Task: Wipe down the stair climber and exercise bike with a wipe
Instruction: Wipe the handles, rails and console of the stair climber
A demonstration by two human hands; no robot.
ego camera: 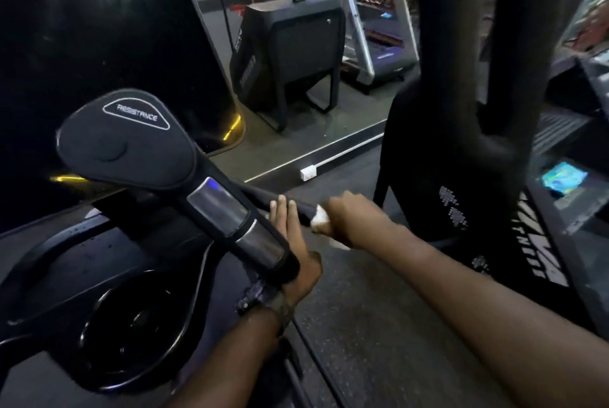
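White wipe: bunched inside the clenched right hand and pressed onto the far end of the black handlebar, beyond the metal sensor plates.
Left hand: laid flat against the bar with fingers straight, gripping nothing.
Bar steadied: the flat hand is best kept as a brace (the bar looks likely to swing).
Stroke advised: the wipe should be wrapped round and drawn along the full grip.
Resistance pad: apparently not yet wiped.
Stair climber: at the right edge of the floor.
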